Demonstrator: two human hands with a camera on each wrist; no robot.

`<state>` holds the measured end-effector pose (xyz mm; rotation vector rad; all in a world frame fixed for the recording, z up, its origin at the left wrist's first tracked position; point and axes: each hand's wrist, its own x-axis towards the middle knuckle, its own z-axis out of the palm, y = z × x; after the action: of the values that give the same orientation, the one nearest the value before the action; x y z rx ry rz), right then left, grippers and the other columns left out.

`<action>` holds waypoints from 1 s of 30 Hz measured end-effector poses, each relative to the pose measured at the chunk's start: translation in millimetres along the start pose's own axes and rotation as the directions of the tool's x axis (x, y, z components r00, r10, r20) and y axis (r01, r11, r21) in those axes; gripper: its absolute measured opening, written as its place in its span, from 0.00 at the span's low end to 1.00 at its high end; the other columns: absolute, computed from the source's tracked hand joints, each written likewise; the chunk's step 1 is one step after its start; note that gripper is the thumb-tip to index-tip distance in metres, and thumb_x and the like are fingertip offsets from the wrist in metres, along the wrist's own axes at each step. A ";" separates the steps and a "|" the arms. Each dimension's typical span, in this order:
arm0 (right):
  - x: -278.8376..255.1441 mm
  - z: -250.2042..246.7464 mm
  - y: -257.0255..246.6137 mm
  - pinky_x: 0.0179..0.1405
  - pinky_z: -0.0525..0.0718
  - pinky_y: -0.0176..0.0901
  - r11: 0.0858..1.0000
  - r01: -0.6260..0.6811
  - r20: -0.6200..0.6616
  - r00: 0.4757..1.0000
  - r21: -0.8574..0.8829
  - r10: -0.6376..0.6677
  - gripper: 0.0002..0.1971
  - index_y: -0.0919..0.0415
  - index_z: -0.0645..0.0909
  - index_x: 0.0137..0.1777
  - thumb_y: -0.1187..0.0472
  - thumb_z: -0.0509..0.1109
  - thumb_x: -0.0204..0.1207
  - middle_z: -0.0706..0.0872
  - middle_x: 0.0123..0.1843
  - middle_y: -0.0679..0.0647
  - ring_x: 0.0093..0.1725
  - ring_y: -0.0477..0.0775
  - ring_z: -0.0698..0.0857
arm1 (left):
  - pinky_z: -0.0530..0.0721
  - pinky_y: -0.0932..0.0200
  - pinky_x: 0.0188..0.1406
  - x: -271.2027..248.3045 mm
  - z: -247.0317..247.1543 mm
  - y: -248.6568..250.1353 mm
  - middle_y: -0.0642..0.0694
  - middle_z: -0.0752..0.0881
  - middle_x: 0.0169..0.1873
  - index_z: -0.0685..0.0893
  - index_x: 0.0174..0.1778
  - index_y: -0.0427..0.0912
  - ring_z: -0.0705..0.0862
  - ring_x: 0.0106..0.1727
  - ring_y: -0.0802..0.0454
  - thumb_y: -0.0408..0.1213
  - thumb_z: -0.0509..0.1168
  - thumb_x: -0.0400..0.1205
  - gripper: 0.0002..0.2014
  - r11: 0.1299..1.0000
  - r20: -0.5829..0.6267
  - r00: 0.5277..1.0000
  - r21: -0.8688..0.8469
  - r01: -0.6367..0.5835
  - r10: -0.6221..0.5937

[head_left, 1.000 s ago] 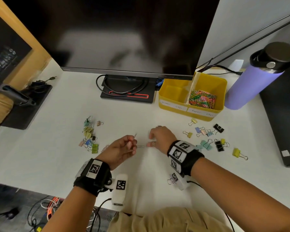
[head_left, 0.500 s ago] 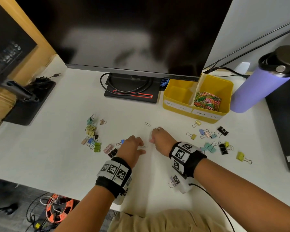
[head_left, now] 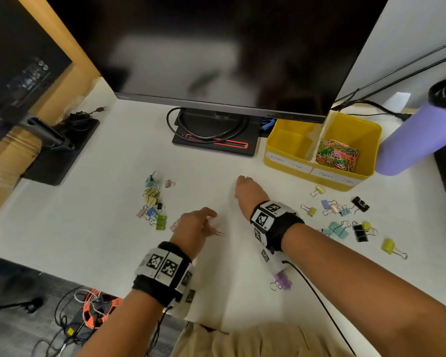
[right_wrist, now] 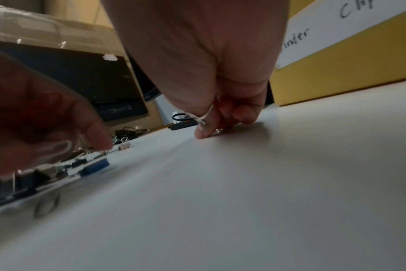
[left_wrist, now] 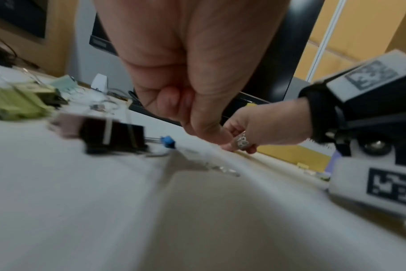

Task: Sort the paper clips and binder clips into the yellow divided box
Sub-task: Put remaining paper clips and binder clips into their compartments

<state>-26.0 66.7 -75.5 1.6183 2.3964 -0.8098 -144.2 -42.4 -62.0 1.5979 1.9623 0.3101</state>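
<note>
The yellow divided box stands at the back right. Its right compartment holds a heap of coloured paper clips; the left one, labelled for binder clips, is bare. Binder clips lie in a left cluster and a right cluster. My right hand presses its curled fingertips on the desk at a small clip, and a white paper clip is pinched in its fingers. My left hand is curled, with a pale paper clip in its palm. Another paper clip lies beside it.
A monitor on a black stand fills the back. A purple bottle stands right of the box. A lone purple binder clip lies under my right forearm. The desk's front edge runs close behind my left wrist.
My right hand has moved away from the left and farther back, onto the clip that lay alone on the desk. My left hand has dropped lower, beside the left cluster.
</note>
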 end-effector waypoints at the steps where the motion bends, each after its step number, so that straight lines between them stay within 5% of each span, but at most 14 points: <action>1: 0.1 0.6 -1.0 0.64 0.78 0.52 0.999 0.014 -0.001 1.000 -0.032 -0.014 0.16 0.73 0.67 0.68 0.73 0.53 0.82 0.76 0.68 0.69 0.67 0.66 0.78 | 0.70 0.74 0.42 -1.5 -1.7 -3.0 0.39 0.90 0.43 0.84 0.60 0.36 0.78 0.40 0.56 0.30 0.69 0.78 0.14 1.000 0.014 1.000 0.006 0.006 -0.006; 7: -1.9 2.7 -3.4 0.63 0.78 0.54 0.978 0.072 -0.018 0.997 -0.197 -0.077 0.19 0.72 0.68 0.69 0.77 0.50 0.80 0.75 0.69 0.69 0.67 0.66 0.78 | 0.66 0.77 0.46 -1.4 10.5 5.8 0.40 0.88 0.54 0.85 0.61 0.35 0.85 0.55 0.47 0.30 0.64 0.81 0.13 0.992 0.142 0.990 0.123 -0.031 0.013; 14: -8.2 4.0 8.8 0.63 0.77 0.53 0.948 0.115 0.002 0.993 -0.296 -0.120 0.19 0.71 0.67 0.70 0.75 0.50 0.80 0.73 0.70 0.67 0.66 0.65 0.77 | 0.83 0.53 0.61 -1.7 12.4 18.8 0.38 0.81 0.58 0.80 0.58 0.32 0.84 0.59 0.42 0.25 0.60 0.80 0.12 0.954 0.280 0.956 0.301 -0.002 -0.087; 18: -14.4 -0.6 20.8 0.67 0.74 0.54 0.893 0.239 0.106 0.971 -0.382 -0.215 0.23 0.71 0.61 0.74 0.74 0.52 0.79 0.67 0.75 0.68 0.69 0.66 0.74 | 0.84 0.53 0.60 -3.3 15.2 29.2 0.38 0.78 0.62 0.74 0.65 0.33 0.82 0.61 0.43 0.28 0.61 0.79 0.18 0.894 0.306 0.941 0.448 -0.007 -0.146; 21: -22.8 -10.4 32.8 0.69 0.73 0.52 0.911 0.234 0.195 0.965 -0.340 -0.175 0.21 0.71 0.62 0.73 0.74 0.52 0.80 0.69 0.73 0.68 0.70 0.64 0.74 | 0.82 0.54 0.61 -4.1 16.5 39.7 0.38 0.78 0.63 0.73 0.65 0.32 0.81 0.63 0.42 0.29 0.60 0.79 0.17 0.869 0.317 0.928 0.495 0.012 -0.193; 23: -36.1 -26.8 41.6 0.61 0.76 0.46 0.960 0.199 0.208 0.965 -0.198 -0.157 0.17 0.68 0.69 0.66 0.74 0.52 0.79 0.75 0.66 0.66 0.63 0.61 0.78 | 0.81 0.55 0.62 1.5 11.9 48.8 0.36 0.79 0.64 0.76 0.64 0.30 0.81 0.64 0.42 0.30 0.57 0.81 0.16 0.884 0.366 0.906 0.468 0.020 -0.214; 26: -60.9 -69.5 63.9 0.41 0.69 0.39 0.996 0.093 0.124 0.988 0.012 -0.094 0.10 0.59 0.67 0.49 0.76 0.55 0.77 0.73 0.49 0.58 0.49 0.52 0.72 | 0.76 0.56 0.64 18.1 -7.7 79.5 0.35 0.80 0.66 0.76 0.65 0.29 0.79 0.68 0.41 0.32 0.53 0.85 0.16 0.943 0.419 0.897 0.332 -0.005 -0.142; 30: -74.0 -136.1 108.2 0.40 0.74 0.43 0.990 -0.091 -0.246 0.963 0.104 0.114 0.09 0.64 0.76 0.46 0.76 0.57 0.77 0.80 0.47 0.61 0.50 0.57 0.77 | 0.75 0.50 0.64 54.4 -34.9 154.5 0.33 0.79 0.64 0.75 0.63 0.27 0.77 0.67 0.37 0.32 0.51 0.87 0.15 0.993 0.353 0.932 0.047 -0.110 0.086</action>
<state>125.6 104.6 30.9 1.9725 2.4432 -0.7465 -44.1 54.8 30.7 1.6657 1.6382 -0.0056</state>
